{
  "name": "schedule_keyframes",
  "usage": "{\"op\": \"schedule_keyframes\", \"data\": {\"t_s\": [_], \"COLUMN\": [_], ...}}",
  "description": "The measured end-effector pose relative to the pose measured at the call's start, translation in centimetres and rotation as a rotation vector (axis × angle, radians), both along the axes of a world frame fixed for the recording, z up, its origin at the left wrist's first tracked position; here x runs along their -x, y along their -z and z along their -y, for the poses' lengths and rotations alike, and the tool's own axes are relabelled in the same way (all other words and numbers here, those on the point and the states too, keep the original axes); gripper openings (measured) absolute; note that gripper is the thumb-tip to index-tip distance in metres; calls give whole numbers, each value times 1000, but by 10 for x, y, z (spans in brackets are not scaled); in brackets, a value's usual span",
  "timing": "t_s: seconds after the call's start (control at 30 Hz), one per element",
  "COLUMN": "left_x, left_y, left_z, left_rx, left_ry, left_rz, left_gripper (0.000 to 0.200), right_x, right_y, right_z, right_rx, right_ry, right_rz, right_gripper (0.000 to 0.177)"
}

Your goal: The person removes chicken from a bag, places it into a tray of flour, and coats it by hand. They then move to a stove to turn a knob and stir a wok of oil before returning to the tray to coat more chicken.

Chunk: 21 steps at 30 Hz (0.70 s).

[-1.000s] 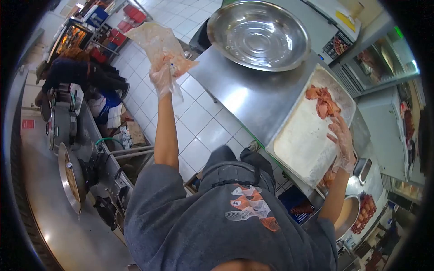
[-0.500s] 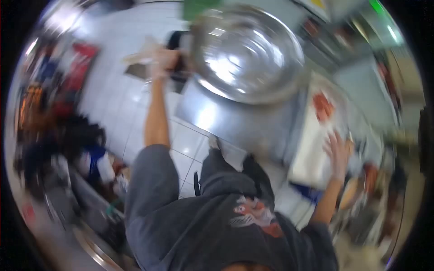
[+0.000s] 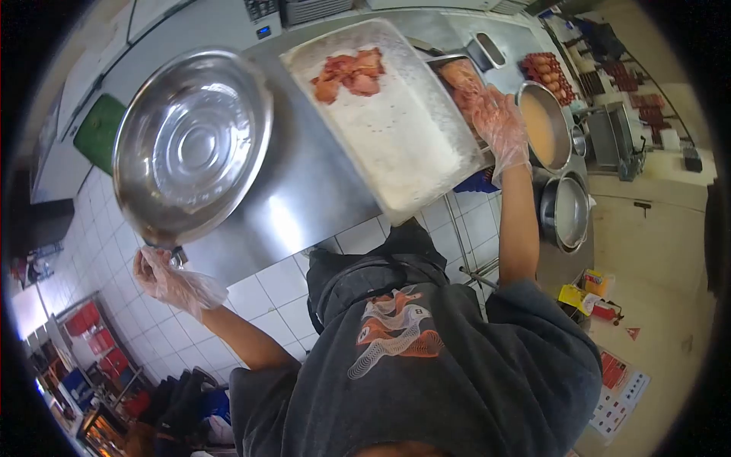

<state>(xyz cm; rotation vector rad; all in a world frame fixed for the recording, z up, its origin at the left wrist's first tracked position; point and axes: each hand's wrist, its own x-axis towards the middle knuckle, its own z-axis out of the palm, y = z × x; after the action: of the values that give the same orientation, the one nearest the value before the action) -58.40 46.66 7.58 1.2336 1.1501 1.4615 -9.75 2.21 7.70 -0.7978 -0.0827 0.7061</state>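
Observation:
My left hand point(image 3: 171, 280), in a clear plastic glove, is beside the lower edge of a big, shiny steel basin point(image 3: 194, 145). Its fingers are loosely bent, apart, and hold nothing that I can see. Over a metal tray point(image 3: 435, 62) on the right, my gloved right hand point(image 3: 500, 131) has its fingers curled on raw meat point(image 3: 459, 76); the fingertips are partly hidden. Between the hands lies a long white tray point(image 3: 415, 141) with white powder like flour, and several reddish meat pieces point(image 3: 352, 75) rest at its far end.
A steel worktop point(image 3: 304, 164) carries the basin and trays. Right of my right hand stand a pot of pale orange liquid point(image 3: 539, 126) and another metal pot point(image 3: 569, 213). Eggs in a red tray point(image 3: 547, 76) are farther back. A green bin point(image 3: 103, 133) stands behind the basin.
The view has turned toward the right. My right hand has moved from above the floured tray to the meat tray beside it. My left hand now hangs below the basin's edge.

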Motion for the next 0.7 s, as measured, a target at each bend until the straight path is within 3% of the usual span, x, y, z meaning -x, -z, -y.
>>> {"op": "schedule_keyframes", "data": {"t_s": [0.07,0.1,0.13,0.2,0.3,0.37,0.4,0.47,0.57,0.63,0.7], "left_x": [-57,-88,-121,-187,-289,-360,-396,-454,-525,-561,-580], "left_y": [-21,-28,-32,-39,-30,-29,-27,-31,-26,-8,2], "left_z": [52,80,112,173,252,307,328,367,403,414,417], "left_rx": [-85,-124,-126,-132,-52,20,38,35,48,88,136], "left_ry": [91,118,155,214,443,628,738,947,1094,1125,1102], "left_rz": [13,-39,-65,-134,-104,-221,-285,-314,-428,-499,-397], "left_gripper": [25,23,23,22,19,19,20,23,23,23,22], "right_x": [-38,-53,-68,-87,-96,-107,-110,-122,-146,-159,-174], "right_y": [19,32,39,56,75,83,85,107,138,133,118], "right_z": [38,53,65,78,86,95,102,108,103,99,97], "right_rx": [-45,-83,129,543,585,566,475,556,986,905,789], "right_ry": [-17,28,67,131,4,-243,-291,-316,-463,-530,-588], "right_rz": [30,51,162,371,282,177,172,95,510,572,622], "right_gripper": [28,8,3,14,14,36,61,59,55,53,51]}}
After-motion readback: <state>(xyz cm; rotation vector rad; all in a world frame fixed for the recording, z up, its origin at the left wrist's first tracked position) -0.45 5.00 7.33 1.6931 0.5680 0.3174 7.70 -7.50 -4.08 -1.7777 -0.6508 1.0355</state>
